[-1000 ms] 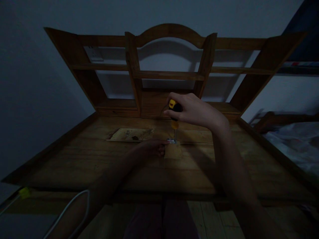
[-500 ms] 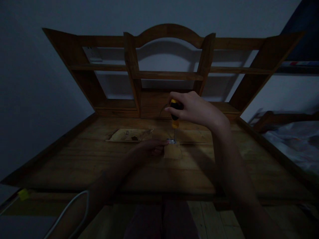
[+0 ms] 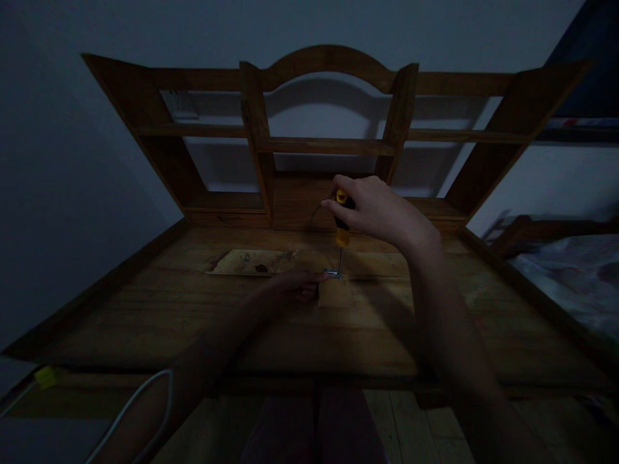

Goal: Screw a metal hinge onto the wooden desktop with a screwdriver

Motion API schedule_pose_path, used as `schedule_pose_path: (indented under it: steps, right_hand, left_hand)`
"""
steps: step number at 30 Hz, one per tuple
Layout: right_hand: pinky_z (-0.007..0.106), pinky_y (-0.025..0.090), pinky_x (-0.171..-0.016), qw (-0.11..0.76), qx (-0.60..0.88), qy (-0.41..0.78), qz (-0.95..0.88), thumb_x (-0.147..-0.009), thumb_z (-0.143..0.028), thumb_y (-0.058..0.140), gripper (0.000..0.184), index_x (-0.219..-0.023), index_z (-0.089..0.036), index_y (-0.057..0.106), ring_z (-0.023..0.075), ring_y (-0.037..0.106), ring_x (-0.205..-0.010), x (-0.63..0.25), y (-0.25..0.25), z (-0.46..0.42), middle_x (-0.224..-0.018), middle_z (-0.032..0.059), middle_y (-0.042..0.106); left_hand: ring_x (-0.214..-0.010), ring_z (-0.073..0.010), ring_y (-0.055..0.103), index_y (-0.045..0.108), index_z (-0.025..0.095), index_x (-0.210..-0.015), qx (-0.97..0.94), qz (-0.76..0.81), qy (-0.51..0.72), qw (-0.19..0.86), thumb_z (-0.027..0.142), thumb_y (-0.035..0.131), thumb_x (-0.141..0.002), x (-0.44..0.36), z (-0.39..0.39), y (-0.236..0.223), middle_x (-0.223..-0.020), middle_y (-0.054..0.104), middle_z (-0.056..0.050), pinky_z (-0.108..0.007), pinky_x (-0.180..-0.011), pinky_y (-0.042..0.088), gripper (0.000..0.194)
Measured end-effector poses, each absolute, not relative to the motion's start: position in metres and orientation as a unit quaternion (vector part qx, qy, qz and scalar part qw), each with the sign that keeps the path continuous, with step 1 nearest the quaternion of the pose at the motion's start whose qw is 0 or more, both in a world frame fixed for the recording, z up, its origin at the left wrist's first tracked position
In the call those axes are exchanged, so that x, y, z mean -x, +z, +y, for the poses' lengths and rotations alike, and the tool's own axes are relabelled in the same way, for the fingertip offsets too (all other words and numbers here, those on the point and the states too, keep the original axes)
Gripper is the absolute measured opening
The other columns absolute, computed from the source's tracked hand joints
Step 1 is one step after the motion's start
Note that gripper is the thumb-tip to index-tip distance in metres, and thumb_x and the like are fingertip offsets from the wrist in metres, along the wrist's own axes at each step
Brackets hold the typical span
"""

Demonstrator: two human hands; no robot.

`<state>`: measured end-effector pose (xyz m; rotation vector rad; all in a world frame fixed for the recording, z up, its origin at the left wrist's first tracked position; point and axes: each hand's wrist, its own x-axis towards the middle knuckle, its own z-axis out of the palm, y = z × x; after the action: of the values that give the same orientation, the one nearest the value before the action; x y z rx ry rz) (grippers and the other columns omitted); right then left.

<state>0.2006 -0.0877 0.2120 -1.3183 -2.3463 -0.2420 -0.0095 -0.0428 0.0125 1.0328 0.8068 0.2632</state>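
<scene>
My right hand (image 3: 370, 209) is closed around the yellow-and-black handle of a screwdriver (image 3: 342, 237). Its shaft points down, and the tip meets the right end of a small metal hinge (image 3: 332, 273). That hinge lies at the far edge of a small square piece of wood (image 3: 334, 294) on the desk top. From the left, my left hand (image 3: 300, 283) pinches the hinge's left end with its fingertips, the other fingers curled under. Dim light hides any screw beneath the tip.
A wooden desk (image 3: 203, 322) with raised side edges spreads under both hands. Shelves (image 3: 329, 147) rise at its back. Left of centre is a torn pale patch (image 3: 256, 261) on the surface. A white cable (image 3: 169, 386) hangs by my left forearm.
The screwdriver handle has turned and tilted slightly in my right hand, its top leaning a little to the right. My left hand stays at the hinge.
</scene>
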Motion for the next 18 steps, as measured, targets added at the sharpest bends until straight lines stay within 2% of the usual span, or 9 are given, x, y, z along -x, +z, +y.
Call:
schedule_pose_path:
  steps: [4, 8, 14, 18]
  right_hand:
    - [0.041, 0.05, -0.083, 0.215, 0.492, -0.069, -0.841, -0.1, -0.038, 0.061, 0.026, -0.115, -0.018, 0.071, 0.032, 0.071, -0.094, -0.2032, 0.2147, -0.0881, -0.105, 0.0145, 0.078]
    - [0.039, 0.05, -0.086, 0.216, 0.47, -0.054, -0.854, -0.1, -0.032, 0.059, 0.021, -0.11, -0.019, 0.073, 0.0301, 0.071, -0.099, -0.2019, 0.2187, -0.0939, -0.108, 0.0122, 0.079]
    - [0.041, 0.05, -0.085, 0.208, 0.495, -0.087, -0.839, -0.107, -0.044, 0.055, 0.032, -0.118, -0.018, 0.07, 0.0311, 0.072, -0.094, -0.1976, 0.215, -0.0947, -0.099, 0.0134, 0.077]
    - [0.041, 0.05, -0.086, 0.208, 0.497, -0.063, -0.84, -0.102, -0.035, 0.058, 0.026, -0.116, -0.018, 0.071, 0.032, 0.072, -0.097, -0.2008, 0.2167, -0.093, -0.106, 0.0144, 0.078]
  left_hand:
    - [-0.043, -0.0033, 0.021, 0.045, 0.022, -0.075, -0.459, 0.372, 0.131, 0.796, 0.052, 0.094, -0.08, 0.0088, -0.0433, 0.012, -0.053, 0.03, 0.013, -0.019, -0.042, 0.014, 0.057]
    - [-0.044, -0.0029, 0.023, 0.044, 0.021, -0.073, -0.455, 0.361, 0.142, 0.801, 0.048, 0.094, -0.08, 0.0102, -0.0439, 0.0107, -0.054, 0.031, 0.013, -0.017, -0.043, 0.017, 0.057]
    - [-0.045, -0.0033, 0.02, 0.046, 0.021, -0.076, -0.44, 0.373, 0.145, 0.804, 0.044, 0.093, -0.082, 0.0089, -0.0455, 0.0113, -0.054, 0.031, 0.013, -0.017, -0.041, 0.016, 0.052]
    - [-0.044, -0.004, 0.022, 0.044, 0.021, -0.073, -0.447, 0.379, 0.142, 0.798, 0.042, 0.088, -0.087, 0.0063, -0.047, 0.0149, -0.053, 0.031, 0.012, -0.017, -0.041, 0.018, 0.05]
